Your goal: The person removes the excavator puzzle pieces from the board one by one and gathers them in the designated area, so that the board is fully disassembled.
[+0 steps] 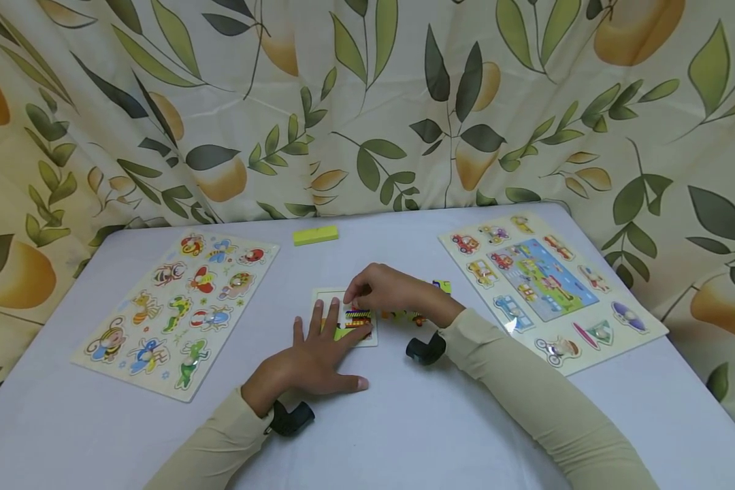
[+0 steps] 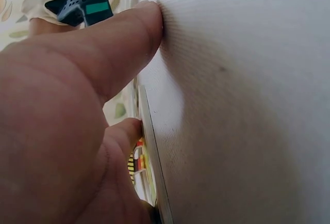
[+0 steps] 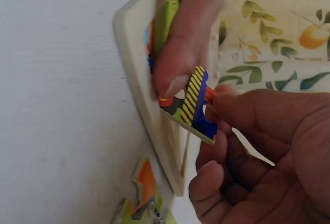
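My left hand (image 1: pixel 318 357) lies with fingers spread over a small white-framed jigsaw board (image 1: pixel 370 339); its thumb rests on the tablecloth beside it. The index finger reaches across the board's lower right part. Above the board, my right hand (image 1: pixel 382 289) bends down with thumb and fingertips together. In the right wrist view it pinches the edge of a jigsaw piece (image 3: pixel 195 100) with yellow-black stripes and a blue band. A left fingertip (image 3: pixel 172 74) is right at the piece's other side. Much of the board is hidden beneath the hands.
Loose jigsaw pieces (image 3: pixel 146 188) lie right of the board, partly behind the right forearm. An insect picture board (image 1: pixel 205 272) lies at left, a vehicle picture board (image 1: pixel 563 327) at right. A yellow block (image 1: pixel 315 235) sits at the back, before a leaf-patterned curtain (image 1: pixel 367 102).
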Demonstrator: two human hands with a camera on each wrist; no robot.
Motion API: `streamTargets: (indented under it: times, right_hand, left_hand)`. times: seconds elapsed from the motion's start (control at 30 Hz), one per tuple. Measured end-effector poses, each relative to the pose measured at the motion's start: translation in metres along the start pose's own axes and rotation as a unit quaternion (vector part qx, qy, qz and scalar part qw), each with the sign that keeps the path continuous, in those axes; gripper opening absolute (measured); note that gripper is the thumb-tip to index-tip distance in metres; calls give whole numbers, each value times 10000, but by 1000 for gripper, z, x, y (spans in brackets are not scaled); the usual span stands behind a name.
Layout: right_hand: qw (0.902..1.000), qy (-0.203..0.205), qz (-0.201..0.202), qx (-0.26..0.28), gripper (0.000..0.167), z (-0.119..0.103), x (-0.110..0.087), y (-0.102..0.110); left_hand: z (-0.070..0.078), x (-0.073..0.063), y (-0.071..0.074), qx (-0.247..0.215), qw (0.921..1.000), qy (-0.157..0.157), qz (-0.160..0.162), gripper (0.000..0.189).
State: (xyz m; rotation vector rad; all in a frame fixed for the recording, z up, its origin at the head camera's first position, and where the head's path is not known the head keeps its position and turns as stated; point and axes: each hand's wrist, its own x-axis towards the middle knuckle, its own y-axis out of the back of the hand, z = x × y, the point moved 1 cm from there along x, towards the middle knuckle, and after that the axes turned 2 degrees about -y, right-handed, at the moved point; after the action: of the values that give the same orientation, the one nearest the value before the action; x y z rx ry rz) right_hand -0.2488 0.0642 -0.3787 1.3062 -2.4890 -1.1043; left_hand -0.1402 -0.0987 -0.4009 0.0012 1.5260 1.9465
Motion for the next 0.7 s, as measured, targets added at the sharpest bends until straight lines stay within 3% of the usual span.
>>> streamTargets:
  times: [0.37,0.7]
  right_hand:
    - [9994,127,-295,154,12,6,-5,1]
    - [9988,214,135,409,15,12,-5,1]
  left_hand:
    - [0,0,-1,-18,10000,75,-30,86]
    - [1,1,-2,-25,9999,137,-46,85]
